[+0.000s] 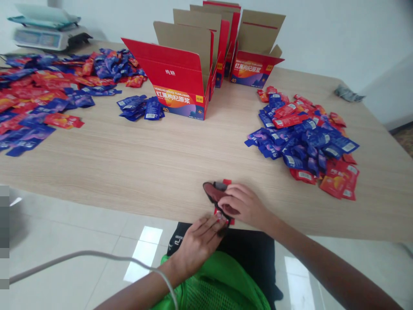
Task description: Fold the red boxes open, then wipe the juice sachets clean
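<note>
At the table's near edge, my right hand (247, 206) is closed on a maroon cloth with a dark border (213, 193); its exact kind is hard to make out. Under the cloth lies a red packet (227, 182), mostly covered, with only its ends showing. My left hand (199, 242) rests with stretched fingers on the packet's near end, beside the cloth. To the right of my hands is a loose pile of blue packets (301, 140) and red packets (337, 178).
Open red cartons (180, 92) stand at the back middle, with another open carton (253, 69) to their right. A large heap of packets (48, 86) covers the left side. Behind it sits a scale (45, 38). A grey cable (97, 254) crosses the lower left.
</note>
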The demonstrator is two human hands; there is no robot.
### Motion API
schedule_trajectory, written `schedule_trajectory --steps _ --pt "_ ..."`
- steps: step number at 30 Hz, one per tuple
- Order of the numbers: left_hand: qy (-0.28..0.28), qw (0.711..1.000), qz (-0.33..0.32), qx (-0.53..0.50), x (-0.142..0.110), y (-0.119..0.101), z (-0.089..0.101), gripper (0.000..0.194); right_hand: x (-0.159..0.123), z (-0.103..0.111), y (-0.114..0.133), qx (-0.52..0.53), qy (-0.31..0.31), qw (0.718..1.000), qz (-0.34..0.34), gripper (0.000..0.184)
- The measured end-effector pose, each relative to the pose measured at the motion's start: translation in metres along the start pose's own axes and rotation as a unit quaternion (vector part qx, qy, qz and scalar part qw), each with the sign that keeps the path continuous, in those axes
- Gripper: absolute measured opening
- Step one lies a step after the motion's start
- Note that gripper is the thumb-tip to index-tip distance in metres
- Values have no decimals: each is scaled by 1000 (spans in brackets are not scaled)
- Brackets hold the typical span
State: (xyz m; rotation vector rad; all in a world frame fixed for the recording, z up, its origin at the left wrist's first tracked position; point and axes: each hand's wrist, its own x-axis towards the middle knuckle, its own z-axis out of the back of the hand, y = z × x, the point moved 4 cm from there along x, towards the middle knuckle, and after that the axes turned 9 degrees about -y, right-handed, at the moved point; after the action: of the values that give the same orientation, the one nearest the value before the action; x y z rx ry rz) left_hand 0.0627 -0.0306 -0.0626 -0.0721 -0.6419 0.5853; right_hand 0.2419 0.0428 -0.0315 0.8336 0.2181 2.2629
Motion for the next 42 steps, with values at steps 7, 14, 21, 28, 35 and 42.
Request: schedule_trajectory --steps 7,14,21,28,35,42 --pt "19 999 -20 24 3 2 4 39 43 23 -75 -122 -59 990 -30 13" --pt "-14 1000 3 -10 0 2 -1 32 14 42 1 -18 -129 990 -52 16" --pt "-15 1000 16 -19 0 1 -2 30 -9 -1 6 6 -18 1000 -21 12" --pt "21 1000 -7 11 1 2 2 39 39 15 -73 -97 -61 992 -54 11" --pt "1 1000 5 -9 0 2 -1 34 26 49 -10 -26 -192 978 -80 17" --pt "-45 998 23 -34 -2 1 -4 27 -16 3 29 32 -5 999 -21 11"
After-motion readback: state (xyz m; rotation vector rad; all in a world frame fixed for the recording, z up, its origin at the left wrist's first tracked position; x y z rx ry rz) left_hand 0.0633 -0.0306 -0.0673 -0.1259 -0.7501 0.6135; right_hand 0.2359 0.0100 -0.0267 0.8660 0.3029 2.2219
